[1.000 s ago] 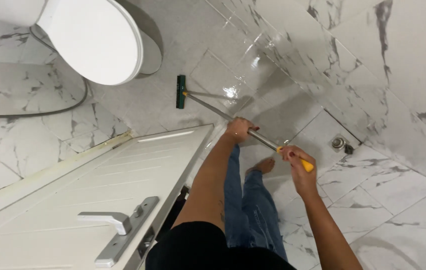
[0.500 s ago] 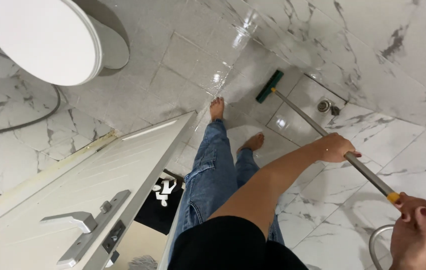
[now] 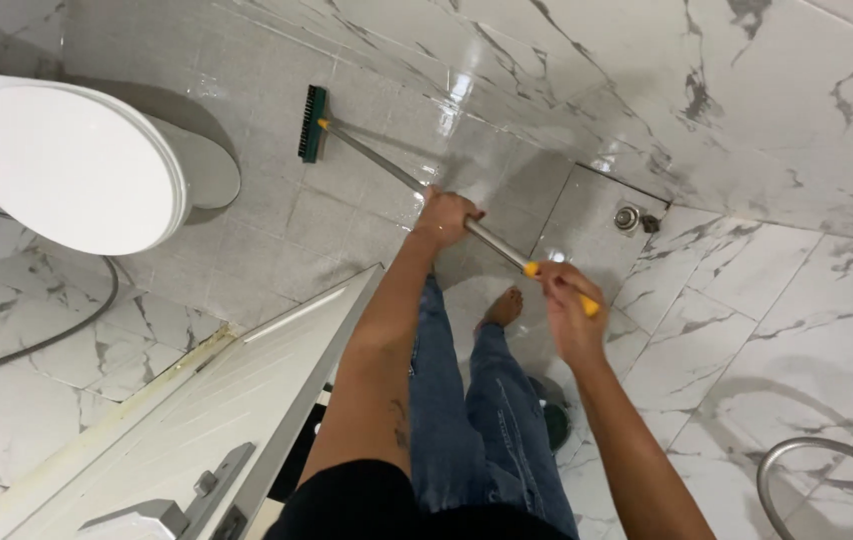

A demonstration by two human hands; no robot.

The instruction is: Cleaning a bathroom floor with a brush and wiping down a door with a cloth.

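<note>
The white toilet (image 3: 67,165) stands at the left edge of the grey tiled floor (image 3: 277,230), its lid down, with a grey hose (image 3: 47,335) curving below it and a white door (image 3: 197,420) open at the lower left. Just right of the toilet base lies the green brush head (image 3: 312,123) of the floor scrubber, bristles flat on the tiles near the wall. Its metal handle (image 3: 387,165) runs diagonally down to the right. The left hand (image 3: 444,215) is closed around mid-handle; the right hand (image 3: 567,300) grips the yellow end. This looks like a scrubbing stroke at full reach; the next pull probably needs steady downward pressure. A round drain (image 3: 628,217) sits in the floor's far right corner.
</note>
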